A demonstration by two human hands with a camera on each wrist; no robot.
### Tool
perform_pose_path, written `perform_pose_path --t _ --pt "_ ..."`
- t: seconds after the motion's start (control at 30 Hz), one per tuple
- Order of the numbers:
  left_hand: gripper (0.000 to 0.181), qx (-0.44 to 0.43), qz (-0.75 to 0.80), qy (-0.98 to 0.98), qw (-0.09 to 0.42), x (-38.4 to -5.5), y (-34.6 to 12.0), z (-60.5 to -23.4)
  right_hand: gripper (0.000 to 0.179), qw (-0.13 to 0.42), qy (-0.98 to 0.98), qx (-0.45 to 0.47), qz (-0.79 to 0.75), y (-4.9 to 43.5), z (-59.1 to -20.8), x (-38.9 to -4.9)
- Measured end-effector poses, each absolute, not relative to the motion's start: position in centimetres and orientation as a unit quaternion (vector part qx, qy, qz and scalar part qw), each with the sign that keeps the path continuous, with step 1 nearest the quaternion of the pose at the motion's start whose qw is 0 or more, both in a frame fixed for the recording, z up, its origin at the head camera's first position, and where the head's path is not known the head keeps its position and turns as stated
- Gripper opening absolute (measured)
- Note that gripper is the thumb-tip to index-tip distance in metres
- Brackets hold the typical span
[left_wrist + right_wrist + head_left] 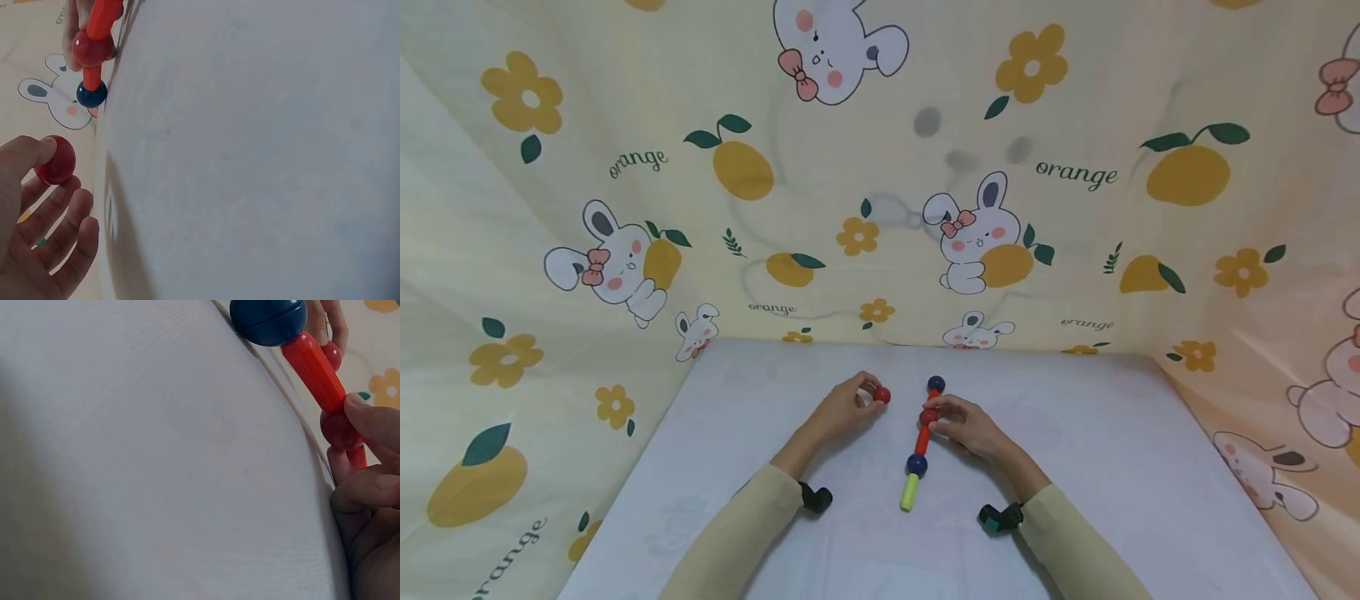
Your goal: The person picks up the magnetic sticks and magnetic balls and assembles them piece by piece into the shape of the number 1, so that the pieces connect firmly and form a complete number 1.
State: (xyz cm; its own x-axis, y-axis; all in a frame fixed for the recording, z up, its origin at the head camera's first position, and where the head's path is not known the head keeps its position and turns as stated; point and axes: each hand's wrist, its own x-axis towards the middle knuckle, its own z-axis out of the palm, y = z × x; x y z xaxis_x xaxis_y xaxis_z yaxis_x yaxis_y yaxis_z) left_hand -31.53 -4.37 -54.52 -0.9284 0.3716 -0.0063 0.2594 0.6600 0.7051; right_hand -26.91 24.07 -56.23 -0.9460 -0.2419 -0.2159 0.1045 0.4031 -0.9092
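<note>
My left hand [848, 407] pinches a loose red ball [57, 161] between thumb and fingertips, left of a joined chain of balls and rods. My right hand [972, 429] grips the chain by its middle red ball [341, 430], thumb on the near side. From that ball one red rod [922, 440] runs down to a dark blue ball [917, 465], and a yellow-green rod [909, 492] extends below it. A shorter-looking red rod [92, 77] leads up to another dark blue ball [936, 383] at the far end.
Under both hands spreads a white tabletop [760, 533]. A cream curtain [910, 150] printed with rabbits, oranges and flowers hangs along its back and sides. Each wrist wears a small dark camera, the left one [817, 498] and the right one [1000, 518].
</note>
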Motion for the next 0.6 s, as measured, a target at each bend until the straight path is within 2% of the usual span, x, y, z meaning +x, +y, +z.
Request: perform_pose_path --t 0.6 --pt "0.034 0.212 0.377 0.896 0.101 -27.8 -5.4 -53.2 0.039 0.149 0.829 -0.049 -0.536 24.1 -56.0 -26.7"
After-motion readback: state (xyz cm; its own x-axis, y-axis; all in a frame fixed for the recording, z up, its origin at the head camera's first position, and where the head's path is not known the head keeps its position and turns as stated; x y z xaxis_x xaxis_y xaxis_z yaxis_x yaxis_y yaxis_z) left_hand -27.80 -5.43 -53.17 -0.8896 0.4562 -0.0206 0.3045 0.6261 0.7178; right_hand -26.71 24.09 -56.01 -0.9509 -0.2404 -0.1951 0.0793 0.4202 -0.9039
